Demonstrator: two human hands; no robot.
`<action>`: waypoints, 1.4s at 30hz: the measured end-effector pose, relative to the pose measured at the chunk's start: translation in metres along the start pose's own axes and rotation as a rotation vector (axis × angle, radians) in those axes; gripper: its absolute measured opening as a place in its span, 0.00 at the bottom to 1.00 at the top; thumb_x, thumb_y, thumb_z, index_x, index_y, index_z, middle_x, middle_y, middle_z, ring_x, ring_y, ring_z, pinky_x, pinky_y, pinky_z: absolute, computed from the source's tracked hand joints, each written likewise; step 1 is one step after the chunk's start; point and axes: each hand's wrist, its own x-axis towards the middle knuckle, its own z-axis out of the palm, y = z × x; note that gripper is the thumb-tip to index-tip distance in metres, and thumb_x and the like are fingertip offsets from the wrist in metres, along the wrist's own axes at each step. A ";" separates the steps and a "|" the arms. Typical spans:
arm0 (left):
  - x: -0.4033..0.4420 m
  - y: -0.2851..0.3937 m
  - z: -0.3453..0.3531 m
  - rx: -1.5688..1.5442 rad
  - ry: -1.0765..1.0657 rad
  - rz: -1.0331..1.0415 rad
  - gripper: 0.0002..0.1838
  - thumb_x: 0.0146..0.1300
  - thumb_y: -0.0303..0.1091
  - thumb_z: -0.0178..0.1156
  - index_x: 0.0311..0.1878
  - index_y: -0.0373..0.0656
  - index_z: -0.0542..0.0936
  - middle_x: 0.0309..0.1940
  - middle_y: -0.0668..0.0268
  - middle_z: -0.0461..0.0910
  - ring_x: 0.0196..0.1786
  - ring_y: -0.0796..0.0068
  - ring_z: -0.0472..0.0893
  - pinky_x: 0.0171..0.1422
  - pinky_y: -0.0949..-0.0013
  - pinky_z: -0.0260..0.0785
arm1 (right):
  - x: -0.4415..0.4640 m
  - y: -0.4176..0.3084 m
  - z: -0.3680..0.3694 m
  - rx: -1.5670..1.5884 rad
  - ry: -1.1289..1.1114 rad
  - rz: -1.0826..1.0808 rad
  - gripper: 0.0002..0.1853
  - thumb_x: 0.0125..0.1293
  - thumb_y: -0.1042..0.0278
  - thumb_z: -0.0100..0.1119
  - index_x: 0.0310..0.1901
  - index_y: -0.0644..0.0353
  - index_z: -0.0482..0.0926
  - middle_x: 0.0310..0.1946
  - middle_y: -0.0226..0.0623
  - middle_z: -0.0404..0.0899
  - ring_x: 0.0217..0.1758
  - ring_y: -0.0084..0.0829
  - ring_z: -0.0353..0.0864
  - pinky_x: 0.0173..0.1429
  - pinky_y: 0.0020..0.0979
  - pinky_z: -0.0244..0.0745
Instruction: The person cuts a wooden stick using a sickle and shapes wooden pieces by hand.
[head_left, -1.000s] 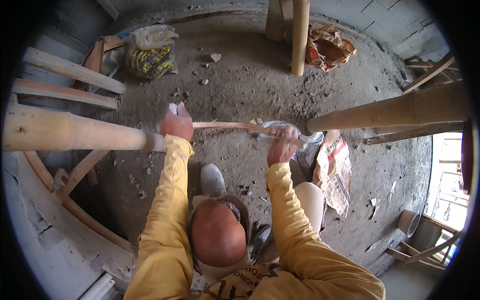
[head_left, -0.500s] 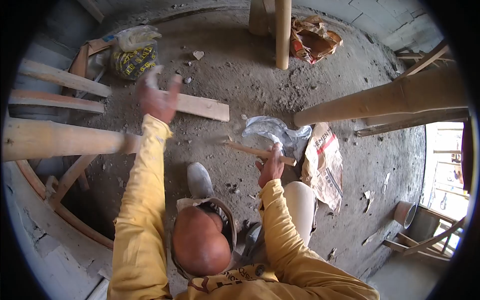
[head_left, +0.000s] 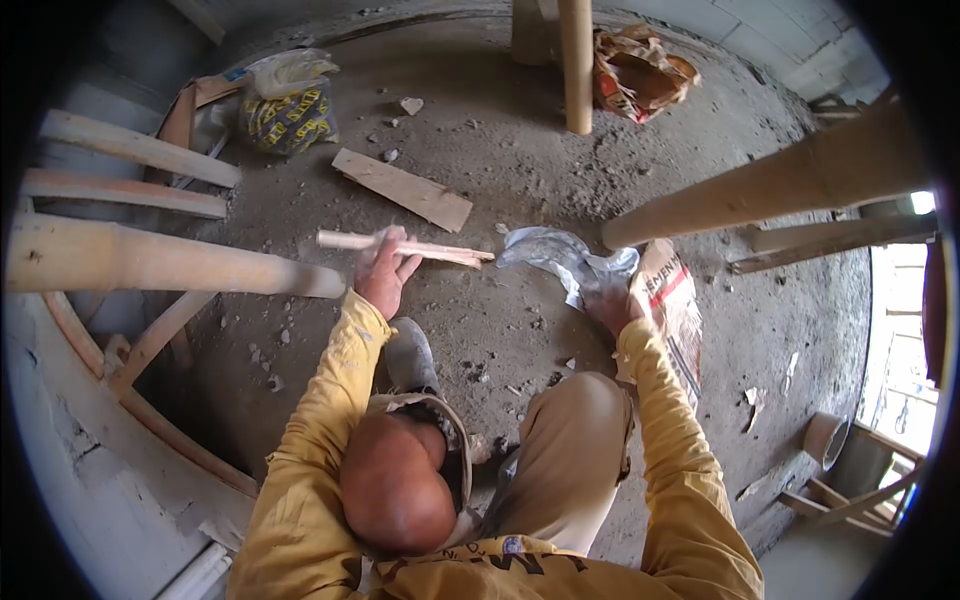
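Note:
My left hand (head_left: 382,272) is closed around a narrow split wooden stick (head_left: 445,252), which lies level across my fingers. Just beyond it, a short flat board (head_left: 402,190) rests on the dirt floor. On the right, my right hand (head_left: 610,302) reaches down to the near edge of a crumpled clear plastic sheet (head_left: 545,246); its fingers are dark and blurred, so what they hold is unclear. Beside that hand lies a torn paper cement bag (head_left: 672,300).
Thick round poles jut in from the left (head_left: 170,262) and the right (head_left: 740,190). An upright pole (head_left: 577,70) stands at the back near an open paper bag (head_left: 645,78). A yellow-printed black bag (head_left: 290,118) lies back left, a bucket (head_left: 825,440) at right.
The flat board now lies on the floor, out of my left hand. The thin stick has passed from my right hand to my left. My right hand has moved right, to the plastic.

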 end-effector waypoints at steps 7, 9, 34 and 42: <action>0.015 -0.072 -0.119 -0.387 0.471 -0.276 0.28 0.68 0.56 0.57 0.61 0.46 0.72 0.59 0.58 0.73 0.58 0.61 0.75 0.67 0.53 0.68 | -0.034 0.101 0.077 -0.277 0.161 0.501 0.35 0.51 0.52 0.74 0.55 0.58 0.68 0.58 0.51 0.70 0.61 0.52 0.72 0.62 0.46 0.71; 0.024 -0.098 -0.135 -0.439 0.586 -0.419 0.27 0.68 0.57 0.56 0.57 0.44 0.74 0.54 0.58 0.76 0.55 0.61 0.77 0.61 0.56 0.73 | -0.039 0.080 0.061 -0.256 0.154 0.539 0.33 0.51 0.52 0.74 0.53 0.56 0.69 0.58 0.50 0.70 0.59 0.51 0.74 0.61 0.45 0.72; 0.022 -0.101 -0.085 1.392 -0.019 0.352 0.15 0.63 0.42 0.63 0.46 0.42 0.75 0.40 0.57 0.77 0.40 0.60 0.79 0.44 0.59 0.72 | -0.045 0.018 0.025 0.179 0.124 0.139 0.17 0.69 0.50 0.57 0.39 0.58 0.75 0.20 0.27 0.72 0.21 0.21 0.67 0.26 0.27 0.63; -0.003 -0.016 -0.004 0.441 -0.388 -0.308 0.29 0.63 0.28 0.59 0.66 0.27 0.66 0.41 0.60 0.79 0.37 0.80 0.77 0.41 0.77 0.72 | 0.008 -0.066 0.044 0.030 0.057 0.000 0.26 0.69 0.46 0.53 0.52 0.65 0.74 0.37 0.62 0.81 0.46 0.62 0.80 0.50 0.50 0.75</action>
